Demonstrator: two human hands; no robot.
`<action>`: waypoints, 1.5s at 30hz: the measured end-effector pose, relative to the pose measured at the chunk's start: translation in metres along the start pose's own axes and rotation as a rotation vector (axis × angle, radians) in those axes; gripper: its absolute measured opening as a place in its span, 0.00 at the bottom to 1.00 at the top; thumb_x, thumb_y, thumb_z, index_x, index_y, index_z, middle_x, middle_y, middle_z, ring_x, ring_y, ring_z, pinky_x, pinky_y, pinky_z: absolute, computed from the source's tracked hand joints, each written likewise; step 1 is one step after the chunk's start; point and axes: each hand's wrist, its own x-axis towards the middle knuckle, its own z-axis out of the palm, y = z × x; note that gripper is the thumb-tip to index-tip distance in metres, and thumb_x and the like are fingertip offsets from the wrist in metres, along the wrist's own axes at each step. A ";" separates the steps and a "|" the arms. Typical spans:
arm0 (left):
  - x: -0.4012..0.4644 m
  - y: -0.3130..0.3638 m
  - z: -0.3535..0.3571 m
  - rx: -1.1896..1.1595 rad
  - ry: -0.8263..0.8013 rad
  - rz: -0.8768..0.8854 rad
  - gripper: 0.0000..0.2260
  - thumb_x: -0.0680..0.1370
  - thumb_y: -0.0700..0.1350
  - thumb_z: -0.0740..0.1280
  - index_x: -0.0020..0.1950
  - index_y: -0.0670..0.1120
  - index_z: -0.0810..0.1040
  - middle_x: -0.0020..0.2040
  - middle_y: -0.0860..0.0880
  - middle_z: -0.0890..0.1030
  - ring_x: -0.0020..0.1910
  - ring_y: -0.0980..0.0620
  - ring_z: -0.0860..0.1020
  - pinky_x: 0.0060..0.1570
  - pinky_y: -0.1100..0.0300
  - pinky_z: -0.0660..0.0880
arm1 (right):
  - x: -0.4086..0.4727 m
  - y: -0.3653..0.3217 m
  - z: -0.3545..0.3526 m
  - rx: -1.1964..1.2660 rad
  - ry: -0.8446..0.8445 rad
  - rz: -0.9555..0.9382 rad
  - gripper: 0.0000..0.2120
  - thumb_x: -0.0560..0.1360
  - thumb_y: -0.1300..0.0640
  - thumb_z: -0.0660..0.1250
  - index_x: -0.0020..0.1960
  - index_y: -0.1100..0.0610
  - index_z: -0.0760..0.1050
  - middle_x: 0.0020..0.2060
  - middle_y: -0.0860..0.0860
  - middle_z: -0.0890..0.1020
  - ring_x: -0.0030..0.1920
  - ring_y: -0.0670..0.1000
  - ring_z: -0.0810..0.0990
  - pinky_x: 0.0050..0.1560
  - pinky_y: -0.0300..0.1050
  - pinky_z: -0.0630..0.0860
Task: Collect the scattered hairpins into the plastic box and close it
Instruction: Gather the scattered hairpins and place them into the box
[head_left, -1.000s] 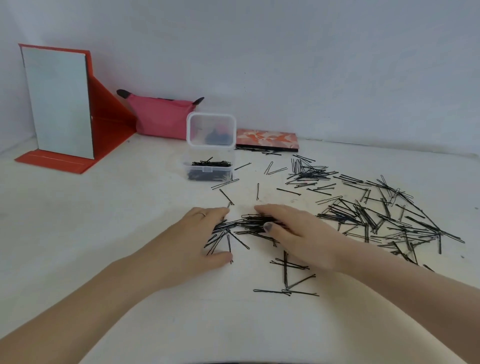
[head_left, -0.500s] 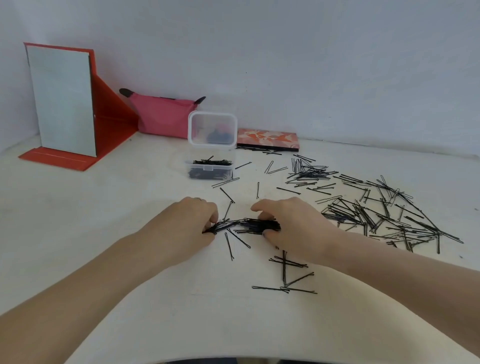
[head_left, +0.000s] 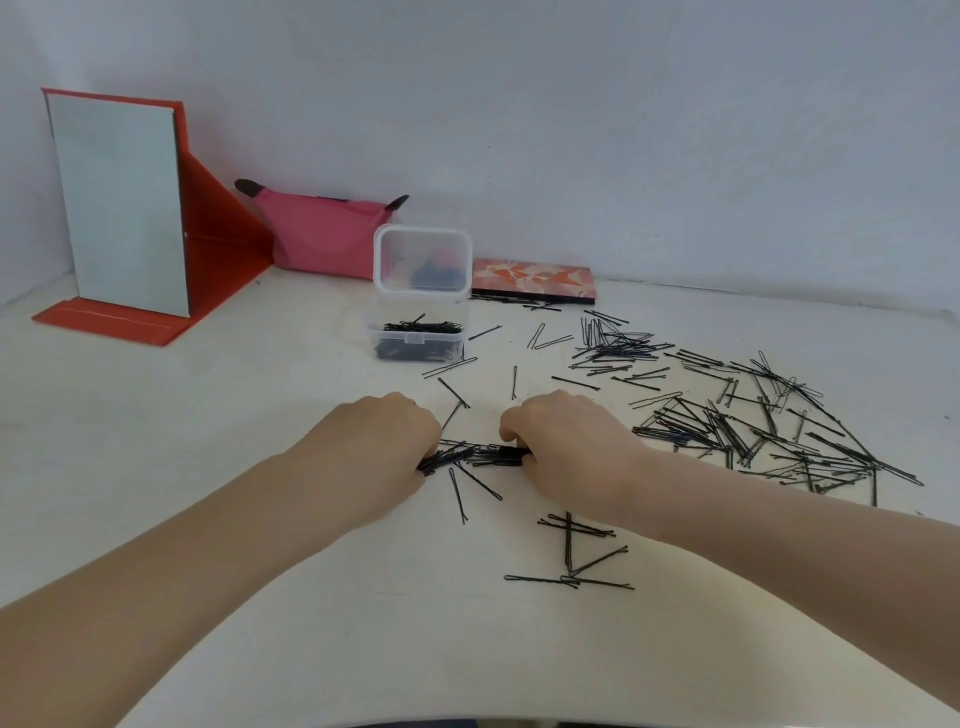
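Observation:
A bundle of black hairpins (head_left: 478, 456) lies on the white table between my hands. My left hand (head_left: 379, 447) curls around its left end and my right hand (head_left: 566, 447) pinches its right end. The clear plastic box (head_left: 421, 345) stands behind them with its lid (head_left: 422, 260) hinged upright and a layer of hairpins inside. Many scattered hairpins (head_left: 753, 426) cover the table to the right. A few loose pins (head_left: 571, 551) lie below my right wrist.
A red folding mirror (head_left: 124, 208) stands at the back left. A pink pouch (head_left: 322, 234) sits beside it against the wall. A flat orange-patterned case (head_left: 532, 280) lies behind the box to the right.
Both hands went from flat on the table to curled, drawing the spread pins into a tight bundle between them. The hands sit slightly closer together.

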 end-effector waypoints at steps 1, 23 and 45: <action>0.001 0.002 0.001 0.044 0.017 -0.005 0.08 0.77 0.44 0.62 0.54 0.51 0.76 0.51 0.50 0.76 0.49 0.47 0.77 0.45 0.56 0.74 | 0.000 0.000 0.000 -0.014 -0.014 -0.005 0.14 0.73 0.65 0.60 0.56 0.55 0.75 0.51 0.53 0.78 0.51 0.59 0.77 0.49 0.52 0.77; 0.017 -0.009 -0.011 0.094 -0.260 0.158 0.05 0.79 0.44 0.58 0.50 0.44 0.71 0.49 0.46 0.75 0.45 0.44 0.77 0.40 0.53 0.72 | 0.091 0.019 -0.096 0.323 -0.002 0.003 0.08 0.72 0.59 0.71 0.49 0.50 0.83 0.35 0.47 0.84 0.36 0.46 0.80 0.42 0.39 0.76; 0.079 -0.081 -0.082 0.026 0.066 0.152 0.07 0.80 0.46 0.60 0.49 0.45 0.75 0.43 0.48 0.77 0.44 0.44 0.77 0.41 0.53 0.73 | 0.112 0.056 -0.071 0.441 0.297 0.147 0.10 0.76 0.54 0.65 0.53 0.46 0.82 0.44 0.39 0.83 0.49 0.45 0.80 0.57 0.43 0.76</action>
